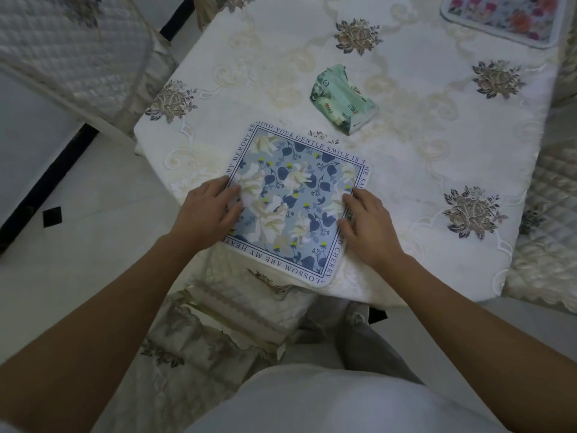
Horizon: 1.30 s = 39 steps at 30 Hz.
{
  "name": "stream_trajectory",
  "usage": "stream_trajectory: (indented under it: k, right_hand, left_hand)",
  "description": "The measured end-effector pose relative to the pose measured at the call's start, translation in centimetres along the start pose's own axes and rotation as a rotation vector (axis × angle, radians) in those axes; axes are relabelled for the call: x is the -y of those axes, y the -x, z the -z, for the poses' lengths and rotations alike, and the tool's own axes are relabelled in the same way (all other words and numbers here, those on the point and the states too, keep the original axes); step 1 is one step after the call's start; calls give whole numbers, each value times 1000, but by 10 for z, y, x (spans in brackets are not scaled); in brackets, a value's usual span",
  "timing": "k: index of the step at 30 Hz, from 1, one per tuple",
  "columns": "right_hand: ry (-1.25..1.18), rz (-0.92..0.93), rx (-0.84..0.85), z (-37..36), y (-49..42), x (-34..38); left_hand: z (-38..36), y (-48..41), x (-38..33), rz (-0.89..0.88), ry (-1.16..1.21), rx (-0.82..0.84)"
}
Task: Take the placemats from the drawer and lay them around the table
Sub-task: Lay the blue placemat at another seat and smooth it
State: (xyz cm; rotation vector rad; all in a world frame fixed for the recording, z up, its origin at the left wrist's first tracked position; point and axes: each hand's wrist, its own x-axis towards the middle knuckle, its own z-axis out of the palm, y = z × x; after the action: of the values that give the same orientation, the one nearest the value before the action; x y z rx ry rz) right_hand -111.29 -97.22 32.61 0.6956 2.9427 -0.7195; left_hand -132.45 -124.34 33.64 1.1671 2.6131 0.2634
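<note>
A second placemat with red and pink flowers is seen at the upper right of the frame, cut off by the top edge, so only its lower part is shown; it lies flat on the table. The blue floral placemat is laid at centre frame on the near end of the table, turned at an angle to the table edge. Its printed border text is partly covered by both hands. Its lowest corner seems to reach the table edge, though the pale cloth makes that edge hard to make out. The left hand is laid open on the mat's left side, fingers fairly straight and pressed flat, nothing gripped. The right hand is laid open on the mat's right edge in the same way, fingertips on the border, nothing pinched. A crumpled green tissue pack is seen above the blue mat, apart from it, lying on the cloth; its contents cannot be made out. A quilted chair is tucked under the table at lower centre, partly hidden by the forearms and the tablecloth hem. Another covered chair is blurred at upper left, and a third is cut off by the right edge. A small black square is seen on the floor at left.
</note>
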Motion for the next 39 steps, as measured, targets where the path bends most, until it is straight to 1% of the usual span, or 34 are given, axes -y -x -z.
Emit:
stream_trajectory:
  k: [3, 6, 9, 12, 15, 18, 21, 24, 27, 31, 39]
  right_hand:
    - [26, -2, 21, -7, 8, 3]
    - [16, 17, 3, -11, 27, 7]
    - [22, 40, 43, -16, 54, 10]
    - [54, 106, 93, -22, 80, 11]
    - [48, 112, 95, -22, 88, 17]
    - [42, 218, 108, -25, 81, 37]
    - [-2, 374, 137, -36, 71, 66]
    - [-16, 442, 179, -51, 67, 90]
    - [19, 445, 174, -60, 71, 95]
    - [71, 436, 175, -59, 80, 82]
    - [112, 378, 189, -44, 102, 42]
  left_hand:
    - [-2, 10, 4, 8, 34, 1]
    - [-9, 34, 7, -24, 40, -25]
    - [-16, 62, 8, -43, 18, -30]
    - [-21, 85, 8, -9, 11, -22]
    - [-21, 102, 2, 29, 9, -37]
    - [-20, 107, -11, 16, 15, -58]
    - [-25, 106, -29, -80, 11, -56]
    - [-35, 103, -43, -152, -6, -29]
    - [-42, 105, -44, -177, -25, -17]
    - [-42, 111, -30, -174, -49, -1]
    - [-26, 114, -8, -77, -68, -8]
